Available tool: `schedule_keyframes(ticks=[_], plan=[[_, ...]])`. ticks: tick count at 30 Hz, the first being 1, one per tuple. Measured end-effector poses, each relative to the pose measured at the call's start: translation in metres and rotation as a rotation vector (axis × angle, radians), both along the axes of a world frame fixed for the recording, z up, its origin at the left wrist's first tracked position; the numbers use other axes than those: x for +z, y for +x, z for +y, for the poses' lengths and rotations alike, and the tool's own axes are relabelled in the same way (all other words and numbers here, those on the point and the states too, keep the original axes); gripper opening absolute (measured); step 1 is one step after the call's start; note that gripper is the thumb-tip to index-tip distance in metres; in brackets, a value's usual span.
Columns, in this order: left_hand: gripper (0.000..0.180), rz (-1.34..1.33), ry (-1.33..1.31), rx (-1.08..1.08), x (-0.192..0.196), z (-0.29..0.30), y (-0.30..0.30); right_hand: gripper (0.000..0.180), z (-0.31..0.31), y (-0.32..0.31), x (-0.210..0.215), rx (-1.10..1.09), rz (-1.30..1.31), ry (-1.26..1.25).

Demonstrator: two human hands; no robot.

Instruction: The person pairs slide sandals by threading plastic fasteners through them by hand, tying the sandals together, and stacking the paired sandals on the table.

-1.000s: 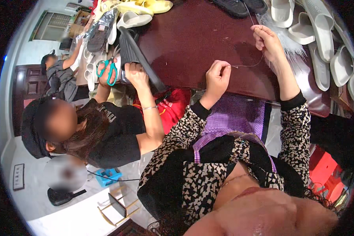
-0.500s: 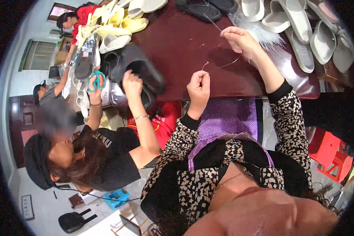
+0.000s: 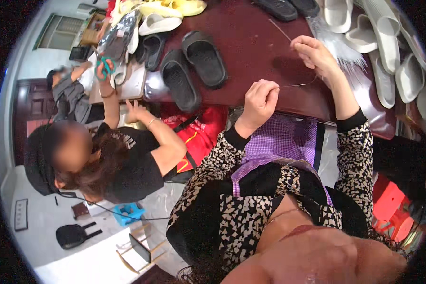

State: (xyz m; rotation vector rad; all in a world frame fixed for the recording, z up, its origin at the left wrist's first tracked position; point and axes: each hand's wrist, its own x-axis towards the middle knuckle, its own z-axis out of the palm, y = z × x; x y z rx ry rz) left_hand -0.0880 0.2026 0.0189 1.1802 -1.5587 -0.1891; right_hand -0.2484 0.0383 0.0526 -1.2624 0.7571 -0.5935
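Observation:
Between my hands hangs a thin, pale plastic strand (image 3: 296,85). My left hand (image 3: 259,104) is closed, its thumb and fingers pinching one end above the table's near edge. Higher and farther right, my right hand (image 3: 315,54) pinches the strand too, and a straight length sticks out beyond its fingers to the far left. A bundle of clear strands (image 3: 338,47) lies beside my right hand. Two black slide sandals (image 3: 204,59) rest on the dark red table (image 3: 251,52), left of my left hand.
Several pale grey slides (image 3: 386,40) line the right side; more black ones (image 3: 277,8) lie at the far edge. Yellow slides (image 3: 173,7) are at the far left. A co-worker (image 3: 123,156) on my left holds teal-handled scissors (image 3: 107,67). Red stools (image 3: 388,203) stand at right.
The co-worker's hand has left the black slides, which now lie on the table. My left hand has turned, and the strand between my hands is straighter. The view has shifted.

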Motion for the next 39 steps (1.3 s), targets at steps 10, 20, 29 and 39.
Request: schedule_keyframes(ticks=[10,20,29,39], plan=[[0.014,-0.029,0.035,0.162,-0.010,0.007,0.024,0.010,-0.010,-0.010,-0.012,-0.070,-0.078,0.041],[0.027,-0.458,0.084,0.581,-0.016,0.013,0.060,0.010,-0.014,-0.019,-0.019,-0.095,-0.173,0.046],[0.032,-0.245,0.116,0.302,-0.029,0.009,0.035,0.013,-0.017,-0.031,-0.012,-0.220,-0.314,0.022],[0.030,-0.381,0.157,0.187,-0.006,-0.016,0.026,0.013,-0.022,-0.031,-0.013,-0.262,-0.385,0.064]])
